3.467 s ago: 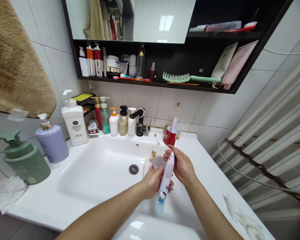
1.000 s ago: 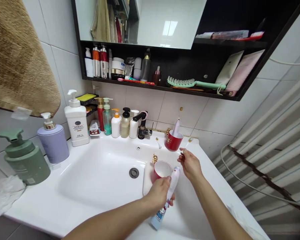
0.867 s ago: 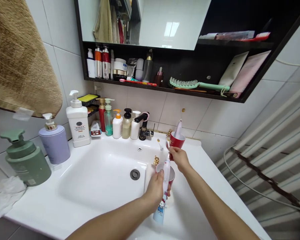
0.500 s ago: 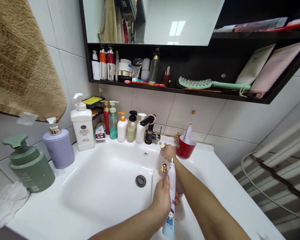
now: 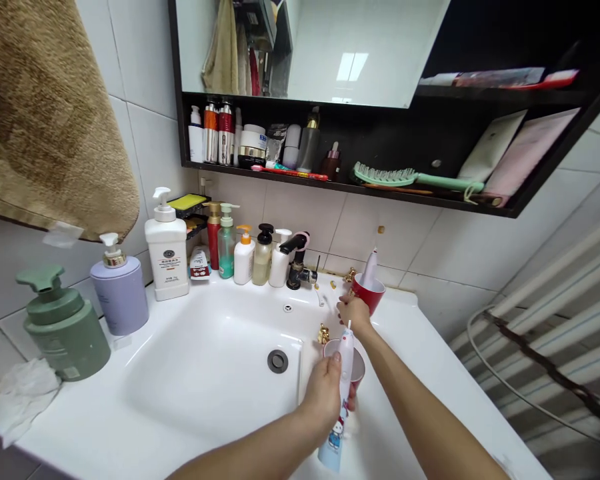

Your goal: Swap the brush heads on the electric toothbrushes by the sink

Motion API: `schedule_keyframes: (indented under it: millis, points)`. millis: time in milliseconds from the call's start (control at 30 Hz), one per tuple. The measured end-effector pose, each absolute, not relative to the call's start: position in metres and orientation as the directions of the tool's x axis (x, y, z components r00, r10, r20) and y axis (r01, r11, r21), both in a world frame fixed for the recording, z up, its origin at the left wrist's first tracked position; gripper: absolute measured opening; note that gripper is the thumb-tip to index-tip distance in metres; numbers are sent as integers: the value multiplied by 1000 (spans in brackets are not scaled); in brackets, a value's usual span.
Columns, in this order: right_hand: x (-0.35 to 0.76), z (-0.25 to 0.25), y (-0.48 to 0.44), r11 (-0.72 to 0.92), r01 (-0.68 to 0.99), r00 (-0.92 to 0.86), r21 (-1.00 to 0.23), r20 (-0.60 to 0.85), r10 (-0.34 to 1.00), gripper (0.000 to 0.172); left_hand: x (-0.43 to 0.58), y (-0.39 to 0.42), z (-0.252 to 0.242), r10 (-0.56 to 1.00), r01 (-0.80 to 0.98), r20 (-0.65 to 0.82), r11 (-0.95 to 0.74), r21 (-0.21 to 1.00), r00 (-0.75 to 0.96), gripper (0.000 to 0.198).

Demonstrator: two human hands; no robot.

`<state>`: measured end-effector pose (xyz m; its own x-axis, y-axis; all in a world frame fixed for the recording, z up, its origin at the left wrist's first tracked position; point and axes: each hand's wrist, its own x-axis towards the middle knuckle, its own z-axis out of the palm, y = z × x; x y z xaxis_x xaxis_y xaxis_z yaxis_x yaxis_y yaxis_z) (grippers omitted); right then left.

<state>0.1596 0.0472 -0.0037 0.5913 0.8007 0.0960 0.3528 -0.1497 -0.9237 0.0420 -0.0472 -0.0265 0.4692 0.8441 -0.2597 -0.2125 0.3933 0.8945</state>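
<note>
My left hand is closed around a white and pale blue electric toothbrush handle, its bare metal tip pointing up. The same hand's fingertips show against a red cup with a white inside, behind the handle. My right hand is beside another red cup, fingers slightly apart and nothing visible in them. A lilac toothbrush handle stands in that cup. A small white brush head lies on the sink's back rim, left of my right hand.
The white sink basin has a black tap behind it. Several pump bottles line the back and left. A dark shelf with a green hairbrush hangs above. A brown towel hangs left.
My right hand has moved right, away from the white brush head and towards the back cup. The near cup's rim now shows more behind the handle. The view has shifted slightly.
</note>
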Motion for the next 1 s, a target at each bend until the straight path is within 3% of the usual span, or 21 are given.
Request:
schedule_keyframes:
  millis: [67,133,233,300,533,1000]
  points:
    - [161,3,18,-108,242,553,-964,46,832,2,43,-50,-31,826,-166,-236,364,917,512,47]
    - [163,9,-13,-55,10,486,-998,-44,873,9,44,-54,-36,803,-125,-202,323,938,561,47]
    - [165,14,-47,-5,-333,383,-943,-140,913,15,45,-59,-42,776,-89,-154,261,961,612,45]
    - [166,14,-57,18,-411,352,-911,-141,925,15,45,-61,-44,765,-78,-133,233,969,631,45]
    - [165,11,-55,25,-379,361,-925,-123,924,19,43,-59,-41,760,-27,-113,168,985,641,45]
    - [163,4,-53,19,-287,370,-958,-93,924,21,45,-57,-43,761,-69,-154,252,965,631,42]
